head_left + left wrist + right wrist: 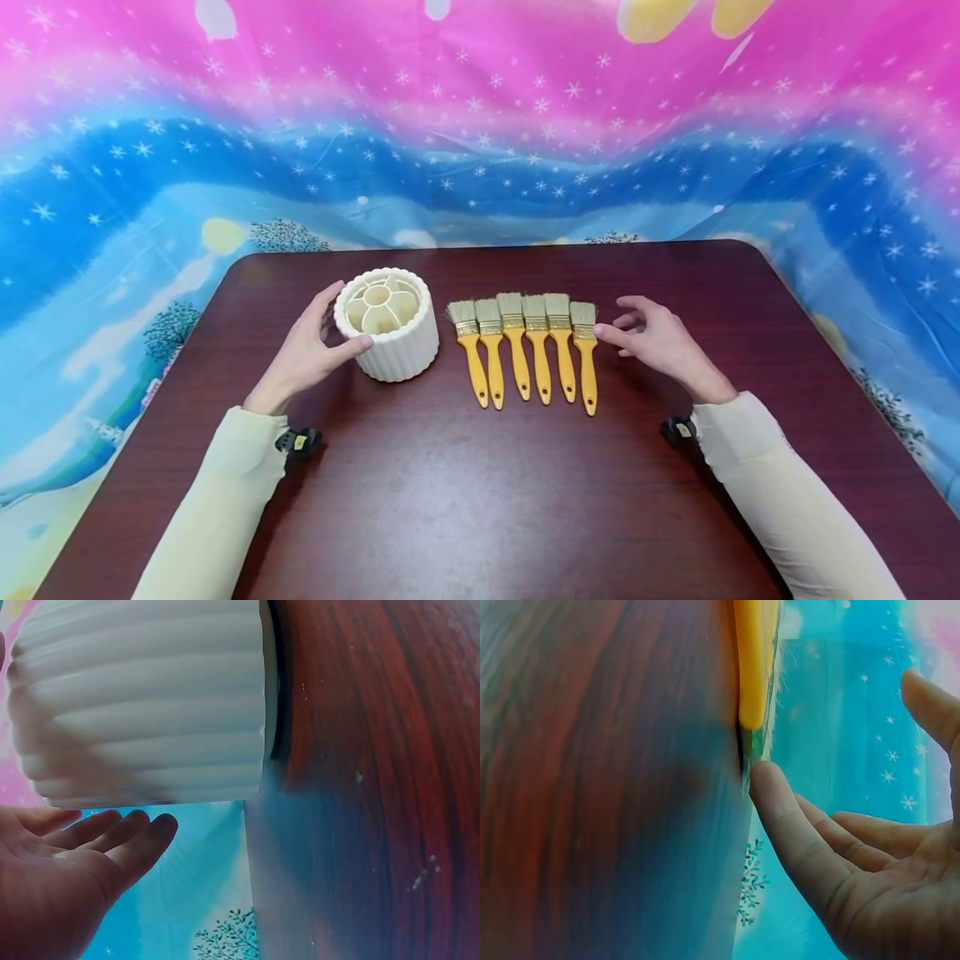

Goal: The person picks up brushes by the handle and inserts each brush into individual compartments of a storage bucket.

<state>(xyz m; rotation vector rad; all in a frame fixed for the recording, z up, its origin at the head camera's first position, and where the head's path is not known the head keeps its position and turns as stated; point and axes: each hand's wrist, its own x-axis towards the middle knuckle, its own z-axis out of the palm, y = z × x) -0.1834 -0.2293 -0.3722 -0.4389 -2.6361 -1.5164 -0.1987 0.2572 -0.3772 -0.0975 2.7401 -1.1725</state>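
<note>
Six brushes (540, 358) lie side by side on the table (450, 508), probably light, stiff-handled, best pinched mid-handle. Beside the rightmost brush (588, 367), the right hand (663, 340) holds nothing, fingers relaxed; the left hand (306, 354) spreads around the likely rigid white holder (401, 352), contact unclear.

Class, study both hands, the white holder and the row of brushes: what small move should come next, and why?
Probably the right hand should pinch the rightmost brush: it is open, holds nothing and is right beside that brush, while the left hand is at the white holder, whose open top shows no brush inside.
</note>
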